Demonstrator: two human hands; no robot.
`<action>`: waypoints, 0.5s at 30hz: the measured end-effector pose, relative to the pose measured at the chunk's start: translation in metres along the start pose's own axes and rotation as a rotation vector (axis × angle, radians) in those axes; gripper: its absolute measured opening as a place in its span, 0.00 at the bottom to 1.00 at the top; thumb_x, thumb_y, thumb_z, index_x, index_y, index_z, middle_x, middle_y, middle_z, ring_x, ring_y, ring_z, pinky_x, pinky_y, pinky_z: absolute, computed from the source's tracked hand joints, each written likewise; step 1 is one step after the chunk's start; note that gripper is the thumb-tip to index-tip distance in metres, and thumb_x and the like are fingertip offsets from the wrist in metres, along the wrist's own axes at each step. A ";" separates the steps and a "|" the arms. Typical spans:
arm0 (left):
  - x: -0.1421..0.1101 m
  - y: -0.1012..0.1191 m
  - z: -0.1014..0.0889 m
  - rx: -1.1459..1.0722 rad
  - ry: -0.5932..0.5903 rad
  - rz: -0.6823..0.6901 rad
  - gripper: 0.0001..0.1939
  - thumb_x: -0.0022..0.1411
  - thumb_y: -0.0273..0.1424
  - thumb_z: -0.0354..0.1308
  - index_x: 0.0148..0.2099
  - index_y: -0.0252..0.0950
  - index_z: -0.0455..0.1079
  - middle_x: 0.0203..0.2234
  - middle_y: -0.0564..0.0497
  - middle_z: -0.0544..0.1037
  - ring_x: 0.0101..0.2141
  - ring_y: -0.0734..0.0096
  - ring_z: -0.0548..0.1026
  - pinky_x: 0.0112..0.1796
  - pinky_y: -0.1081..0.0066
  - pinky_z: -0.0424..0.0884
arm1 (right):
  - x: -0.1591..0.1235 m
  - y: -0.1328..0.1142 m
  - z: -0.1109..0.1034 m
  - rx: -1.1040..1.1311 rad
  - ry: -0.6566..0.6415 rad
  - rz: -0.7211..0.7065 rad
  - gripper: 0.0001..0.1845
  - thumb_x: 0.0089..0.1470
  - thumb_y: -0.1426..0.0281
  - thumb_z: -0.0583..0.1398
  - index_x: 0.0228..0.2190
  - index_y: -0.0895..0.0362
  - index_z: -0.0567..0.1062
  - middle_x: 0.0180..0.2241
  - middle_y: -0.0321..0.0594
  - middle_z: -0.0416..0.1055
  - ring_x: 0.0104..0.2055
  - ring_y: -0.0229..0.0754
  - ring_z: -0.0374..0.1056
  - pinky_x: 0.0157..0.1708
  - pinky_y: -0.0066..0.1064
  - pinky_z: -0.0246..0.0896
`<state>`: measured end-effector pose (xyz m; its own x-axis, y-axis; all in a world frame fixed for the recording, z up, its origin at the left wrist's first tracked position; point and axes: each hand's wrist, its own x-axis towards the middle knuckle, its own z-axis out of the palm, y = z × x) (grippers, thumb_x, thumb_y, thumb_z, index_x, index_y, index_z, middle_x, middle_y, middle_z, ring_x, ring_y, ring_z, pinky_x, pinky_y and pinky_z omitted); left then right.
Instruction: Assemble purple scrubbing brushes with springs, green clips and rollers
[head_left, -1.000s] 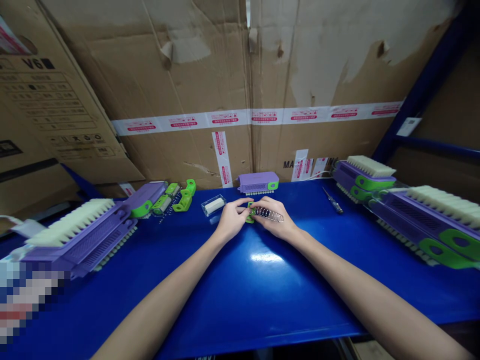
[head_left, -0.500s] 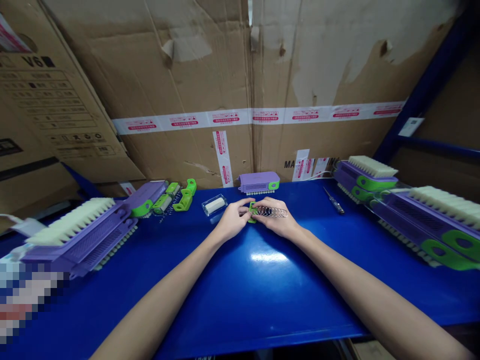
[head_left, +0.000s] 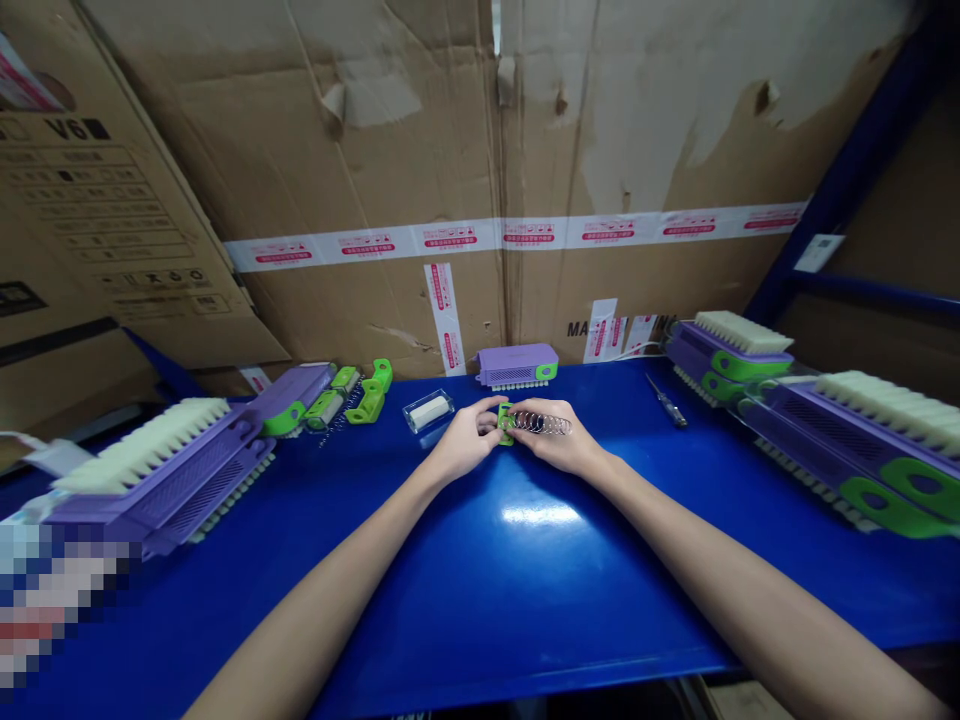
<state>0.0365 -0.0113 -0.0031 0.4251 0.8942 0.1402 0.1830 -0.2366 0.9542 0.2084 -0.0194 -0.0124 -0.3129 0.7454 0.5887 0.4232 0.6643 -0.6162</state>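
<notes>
My left hand (head_left: 466,440) pinches a small green plastic piece (head_left: 505,424) between thumb and fingers, above the middle of the blue table. Against the right side of that piece, my right hand (head_left: 559,440) is closed with its fingertips on the end of a metal coil spring (head_left: 544,424). The spring lies lengthwise across the back of my right hand's fingers, stretching to the right. Behind both hands sits a purple brush body (head_left: 517,364) with a green end, bristles down. Left of my left hand is a clear case with a white block (head_left: 430,411).
Purple brushes (head_left: 161,480) are stacked on the left, and more brushes (head_left: 840,430) on the right. Green brackets (head_left: 369,395) and loose springs (head_left: 335,425) lie back left. A screwdriver (head_left: 667,402) rests right of my hands. Cardboard (head_left: 360,180) walls the back of the blue table (head_left: 525,600).
My hands stay at nearly the same spot. The fingers have shifted slightly, so more of the green piece shows between them, with the spring still beside it.
</notes>
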 end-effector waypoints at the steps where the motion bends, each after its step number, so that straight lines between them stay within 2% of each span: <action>1: 0.000 0.000 0.000 -0.004 0.001 0.000 0.28 0.50 0.20 0.55 0.55 0.27 0.61 0.29 0.47 0.78 0.31 0.70 0.75 0.39 0.68 0.70 | 0.000 -0.001 0.000 0.005 0.001 0.008 0.05 0.49 0.71 0.61 0.32 0.56 0.76 0.32 0.39 0.76 0.33 0.39 0.72 0.34 0.30 0.65; 8: 0.001 0.003 0.002 -0.050 0.029 -0.051 0.27 0.47 0.19 0.54 0.53 0.27 0.64 0.27 0.49 0.78 0.30 0.71 0.75 0.37 0.70 0.69 | 0.001 -0.005 0.003 0.015 0.033 0.049 0.06 0.50 0.70 0.61 0.33 0.56 0.75 0.31 0.38 0.76 0.31 0.39 0.71 0.32 0.28 0.63; 15: 0.001 0.005 0.002 -0.026 0.029 -0.037 0.26 0.49 0.19 0.52 0.53 0.27 0.66 0.24 0.51 0.76 0.29 0.72 0.73 0.36 0.71 0.67 | 0.001 -0.004 0.007 0.047 0.057 0.089 0.05 0.48 0.70 0.62 0.31 0.56 0.75 0.28 0.37 0.75 0.30 0.38 0.70 0.31 0.28 0.62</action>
<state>0.0400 -0.0126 0.0016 0.3925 0.9129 0.1121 0.1747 -0.1937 0.9654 0.2005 -0.0211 -0.0124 -0.2263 0.7978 0.5588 0.4063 0.5987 -0.6902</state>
